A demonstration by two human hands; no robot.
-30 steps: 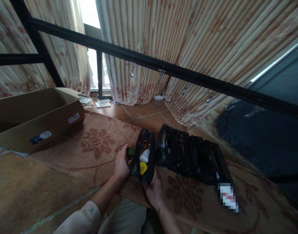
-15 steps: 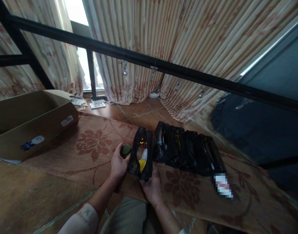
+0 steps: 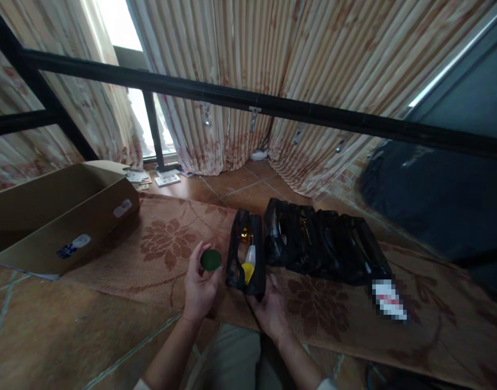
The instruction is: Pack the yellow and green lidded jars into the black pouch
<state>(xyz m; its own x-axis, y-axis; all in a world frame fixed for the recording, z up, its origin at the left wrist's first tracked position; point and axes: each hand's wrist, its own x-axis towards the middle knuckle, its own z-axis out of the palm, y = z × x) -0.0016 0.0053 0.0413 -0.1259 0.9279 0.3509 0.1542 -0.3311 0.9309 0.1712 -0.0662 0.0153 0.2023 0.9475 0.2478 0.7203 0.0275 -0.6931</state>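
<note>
My left hand [image 3: 201,292] grips a round, dark green-topped object [image 3: 211,260] between thumb and fingers, left of a black mesh bag [image 3: 257,233]. Whether it is a jar or just a lid I cannot make out. The bag lies open lengthwise; inside show a yellow-capped white bottle [image 3: 249,269] and a shiny gold item [image 3: 244,234]. At the bag's near right corner is my right hand [image 3: 271,309], closed on it, its fingers partly hidden beneath. To the right, several more filled black mesh bags [image 3: 325,238] stand in a row.
An open cardboard box [image 3: 97,227] sits at the left on the patterned brown mat [image 3: 167,211]. A black metal rail [image 3: 215,93] crosses ahead, before striped curtains [image 3: 252,43]. Papers [image 3: 167,179] lie on the tiled floor. A blurred white label [image 3: 388,299] is at the right.
My left hand has tipped the green-topped object, so its round face shows fully, and drawn it slightly away from the bag. My right hand stays at the bag. The view has shifted.
</note>
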